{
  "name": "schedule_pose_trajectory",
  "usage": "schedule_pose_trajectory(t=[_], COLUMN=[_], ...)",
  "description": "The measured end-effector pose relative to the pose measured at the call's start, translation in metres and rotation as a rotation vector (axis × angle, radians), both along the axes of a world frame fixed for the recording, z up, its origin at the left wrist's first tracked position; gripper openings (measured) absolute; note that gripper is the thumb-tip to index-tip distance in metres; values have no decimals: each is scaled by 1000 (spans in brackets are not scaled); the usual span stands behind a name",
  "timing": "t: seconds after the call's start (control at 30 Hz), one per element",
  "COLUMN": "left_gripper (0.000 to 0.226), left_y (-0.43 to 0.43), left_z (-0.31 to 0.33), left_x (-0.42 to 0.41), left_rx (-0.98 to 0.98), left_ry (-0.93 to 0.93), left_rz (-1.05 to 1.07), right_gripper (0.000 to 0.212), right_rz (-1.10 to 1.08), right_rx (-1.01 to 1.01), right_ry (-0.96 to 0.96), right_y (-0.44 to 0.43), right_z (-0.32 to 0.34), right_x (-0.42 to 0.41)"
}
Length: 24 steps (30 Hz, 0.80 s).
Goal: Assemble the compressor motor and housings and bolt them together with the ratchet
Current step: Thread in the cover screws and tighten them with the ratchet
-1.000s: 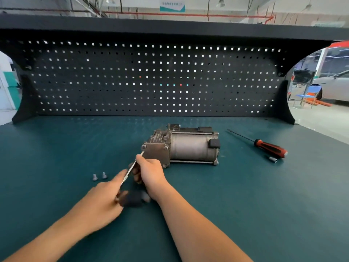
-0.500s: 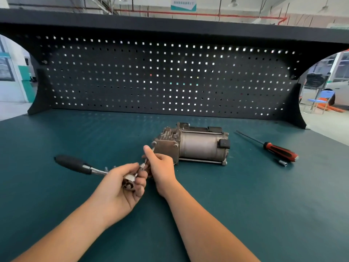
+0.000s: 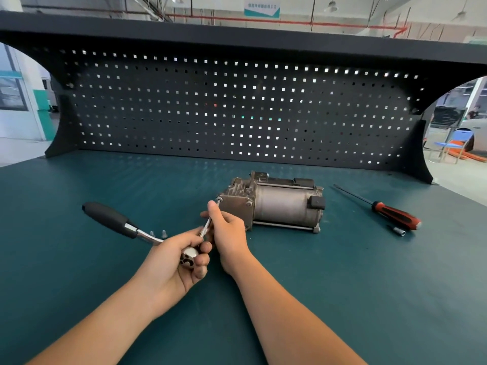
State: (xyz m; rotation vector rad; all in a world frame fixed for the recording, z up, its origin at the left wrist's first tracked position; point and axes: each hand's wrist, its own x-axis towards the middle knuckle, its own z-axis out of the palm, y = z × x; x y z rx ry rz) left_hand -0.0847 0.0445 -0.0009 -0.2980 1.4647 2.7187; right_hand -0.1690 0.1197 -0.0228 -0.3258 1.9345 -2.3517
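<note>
Starting at the left, we see the ratchet with its black grip pointing up and away to the left, lifted off the green surface. Just behind its chrome shank two loose bolts stand on their heads, close together. Next we come to the left hand, whose fingers are curled round the ratchet's round head, gripping it. From that head a thin extension bar slants up and to the right. The right hand pinches this bar, with the thumb lying straight along it and the other fingers folded beneath. The bar's tip meets a corner bolt on the near end plate of the compressor. The compressor lies on its side near the middle of the surface, its cylindrical motor body running off to the right. Well apart to the right we find a red-and-black screwdriver lying flat, and a small silver socket just beside its handle. Behind everything stands a black pegboard.
</note>
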Motion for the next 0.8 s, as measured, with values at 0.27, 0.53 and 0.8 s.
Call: schedule_pose_trajectory(t=[0.27,0.53,0.8], left_gripper=[23,26,45], left_y=[0,-5,-2], left_z=[3,0,11], left_x=[0,0,-5], left_rx=[43,-1192,-1886], left_ry=[-27,187,257], left_rz=[25,-54,50], right_gripper=[55,57,46], right_rz=[-97,-160,-198], right_rx=[52,47,-42], right_ry=[-26,-95,-104], right_y=[-6,-12,-14], right_z=[1,0,-1], right_x=[4,3,-2])
